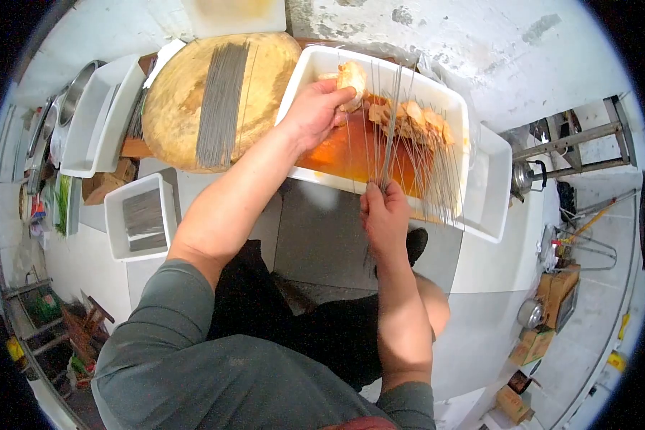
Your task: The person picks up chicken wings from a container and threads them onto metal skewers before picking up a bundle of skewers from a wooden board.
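My left hand (314, 113) pinches a pale piece of meat (352, 80) over the back left of a white tub (460, 107). Orange-red liquid (340, 147) covers the tub's bottom. Closed around the lower ends of a loose bunch of thin metal skewers (389, 147), my right hand (385, 213) is just in front of the tub's near rim. The skewers fan upward across the tub. At its right end, skewered meat pieces (416, 122) lie in a row, their skewers sticking out over the near rim.
A round wooden chopping block (175, 100) left of the tub bears a flat bundle of skewers (222, 107). Below it, a small white bin (115, 226) holds more skewers. Another white tub (491, 186) is at the right, near a metal kettle (523, 178). A wall stands behind.
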Demonstrator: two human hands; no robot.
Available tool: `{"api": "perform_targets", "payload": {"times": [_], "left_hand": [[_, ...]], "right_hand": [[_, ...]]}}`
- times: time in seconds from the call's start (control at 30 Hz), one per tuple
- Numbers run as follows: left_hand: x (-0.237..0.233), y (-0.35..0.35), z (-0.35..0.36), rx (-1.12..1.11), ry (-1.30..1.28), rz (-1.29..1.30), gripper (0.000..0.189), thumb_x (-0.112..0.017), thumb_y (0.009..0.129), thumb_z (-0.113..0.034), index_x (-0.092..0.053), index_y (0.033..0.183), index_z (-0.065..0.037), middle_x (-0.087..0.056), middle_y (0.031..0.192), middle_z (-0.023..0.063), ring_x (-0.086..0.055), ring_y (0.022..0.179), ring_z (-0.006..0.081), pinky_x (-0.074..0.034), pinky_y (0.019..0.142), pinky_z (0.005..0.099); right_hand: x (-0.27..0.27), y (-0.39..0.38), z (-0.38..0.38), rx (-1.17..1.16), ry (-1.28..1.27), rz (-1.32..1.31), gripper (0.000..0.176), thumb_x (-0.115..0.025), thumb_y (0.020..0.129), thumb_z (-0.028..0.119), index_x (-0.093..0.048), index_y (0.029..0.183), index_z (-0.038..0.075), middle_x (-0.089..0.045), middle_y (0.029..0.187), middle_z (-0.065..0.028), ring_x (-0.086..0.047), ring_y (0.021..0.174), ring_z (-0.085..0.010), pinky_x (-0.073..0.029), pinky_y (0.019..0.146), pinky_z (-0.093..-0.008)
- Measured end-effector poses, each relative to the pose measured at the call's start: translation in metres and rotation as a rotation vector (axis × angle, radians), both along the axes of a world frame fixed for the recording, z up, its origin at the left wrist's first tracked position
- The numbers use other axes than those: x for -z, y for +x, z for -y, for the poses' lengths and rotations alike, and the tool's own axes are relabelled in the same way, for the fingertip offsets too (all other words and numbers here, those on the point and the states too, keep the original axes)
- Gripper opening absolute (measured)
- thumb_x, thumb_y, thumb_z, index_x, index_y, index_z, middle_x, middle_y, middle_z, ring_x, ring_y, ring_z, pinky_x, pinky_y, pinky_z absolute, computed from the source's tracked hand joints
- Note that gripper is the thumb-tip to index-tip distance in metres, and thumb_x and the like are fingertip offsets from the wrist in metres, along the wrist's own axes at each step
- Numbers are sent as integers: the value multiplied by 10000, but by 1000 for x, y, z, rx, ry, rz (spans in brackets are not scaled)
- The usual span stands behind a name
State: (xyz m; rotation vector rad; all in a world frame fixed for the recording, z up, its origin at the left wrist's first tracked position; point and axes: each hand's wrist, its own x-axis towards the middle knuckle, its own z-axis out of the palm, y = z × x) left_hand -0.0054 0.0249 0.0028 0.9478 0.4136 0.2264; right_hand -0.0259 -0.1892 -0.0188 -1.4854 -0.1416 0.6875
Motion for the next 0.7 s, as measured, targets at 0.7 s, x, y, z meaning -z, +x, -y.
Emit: {"api": "perform_targets", "payload": {"times": [0.7], "left_hand": [[6, 3, -16, -26, -115, 75, 282, -561, 924, -168, -539, 1144, 6, -660, 1004, 115, -667, 887, 198, -559, 699, 354]], "right_hand": [[1, 1, -8, -11, -175, 167, 198, -558, 916, 194, -536, 815, 25, -540, 653, -17, -484, 590, -108, -400, 533, -291]]}}
